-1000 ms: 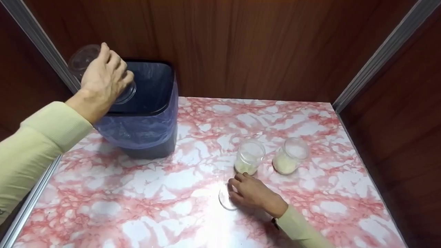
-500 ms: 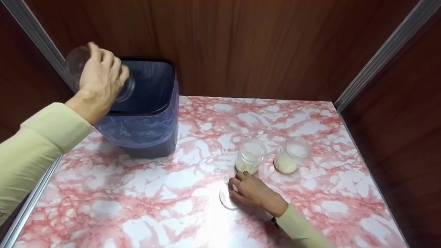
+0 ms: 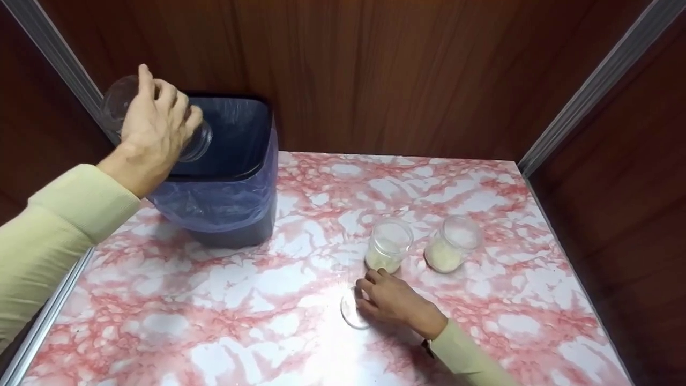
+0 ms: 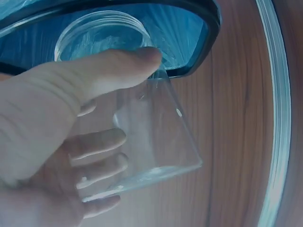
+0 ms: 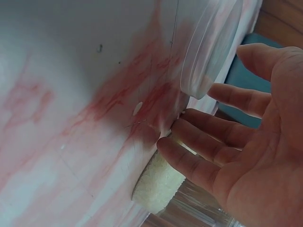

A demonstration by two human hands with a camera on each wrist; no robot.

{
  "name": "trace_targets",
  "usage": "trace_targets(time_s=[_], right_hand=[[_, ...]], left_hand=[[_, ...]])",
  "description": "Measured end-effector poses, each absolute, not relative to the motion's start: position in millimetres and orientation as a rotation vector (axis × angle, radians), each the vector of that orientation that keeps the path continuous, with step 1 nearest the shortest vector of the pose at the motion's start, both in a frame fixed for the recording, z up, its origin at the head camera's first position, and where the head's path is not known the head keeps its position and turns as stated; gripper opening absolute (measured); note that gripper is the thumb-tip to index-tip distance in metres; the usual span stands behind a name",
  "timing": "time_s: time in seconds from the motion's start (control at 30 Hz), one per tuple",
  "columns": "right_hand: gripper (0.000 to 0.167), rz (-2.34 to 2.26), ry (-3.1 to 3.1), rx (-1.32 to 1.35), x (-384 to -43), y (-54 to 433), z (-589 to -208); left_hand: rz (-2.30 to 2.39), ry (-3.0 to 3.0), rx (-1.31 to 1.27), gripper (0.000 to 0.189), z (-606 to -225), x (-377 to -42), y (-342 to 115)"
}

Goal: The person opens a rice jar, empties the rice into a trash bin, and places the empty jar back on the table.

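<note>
My left hand [image 3: 153, 123] grips a clear jar [image 4: 163, 123] between thumb and fingers. The jar is tipped on its side, its mouth over the dark bin [image 3: 230, 236]. A few pale specks cling to its wall in the left wrist view; otherwise it looks empty. Low over the marbled table, my right hand [image 3: 394, 300] has relaxed, slightly bent fingers and holds nothing. Beside its fingertips lies a round clear lid [image 5: 208, 52]. Just beyond that hand stands a clear jar [image 3: 390, 241] partly filled with white rice-like grains [image 5: 158, 184].
A second clear jar [image 3: 453, 244] with similar grains stands upright to the right. A bluish plastic liner [image 3: 214, 206] hangs over the bin's rim. Brown wood-look panels [image 3: 396, 75] with metal corner strips enclose the table [image 3: 257, 332]. A single white grain [image 5: 138, 109] lies near the lid.
The left hand has moved slightly left with the tipped jar, still above the bin. The right hand, lid and standing jars stay in place.
</note>
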State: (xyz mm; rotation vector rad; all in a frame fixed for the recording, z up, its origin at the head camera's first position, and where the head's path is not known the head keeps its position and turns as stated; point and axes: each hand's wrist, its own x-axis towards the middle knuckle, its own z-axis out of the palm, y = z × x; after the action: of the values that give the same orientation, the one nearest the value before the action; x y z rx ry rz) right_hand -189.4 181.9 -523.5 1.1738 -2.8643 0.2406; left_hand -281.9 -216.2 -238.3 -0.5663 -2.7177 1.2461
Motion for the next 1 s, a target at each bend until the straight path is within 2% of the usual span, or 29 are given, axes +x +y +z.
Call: trace_targets(time_s=[0.27, 0.63, 0.77, 0.87, 1.0], right_hand=[[0.024, 0.217, -2.84, 1.198, -190, 181, -525], [0.02, 0.248, -2.868, 1.22, -190, 177, -524], [0.019, 0.267, -2.847, 1.235, -190, 177, -525], [0.018, 0.285, -2.837, 1.226, -189, 180, -525], [0.016, 0.306, -2.843, 1.204, -189, 181, -525]], left_hand=[[1.484, -2.756, -0.595, 0.046, -243, -283, -213], [1.149, -2.815, -0.482, 0.053, -240, -271, -231], [0.862, -2.865, -0.374, 0.067, -232, -264, -243], [0.68, -2.844, -0.341, 0.086, -229, -259, -250], [0.518, -2.786, -0.34, 0.098, -229, -254, -255]])
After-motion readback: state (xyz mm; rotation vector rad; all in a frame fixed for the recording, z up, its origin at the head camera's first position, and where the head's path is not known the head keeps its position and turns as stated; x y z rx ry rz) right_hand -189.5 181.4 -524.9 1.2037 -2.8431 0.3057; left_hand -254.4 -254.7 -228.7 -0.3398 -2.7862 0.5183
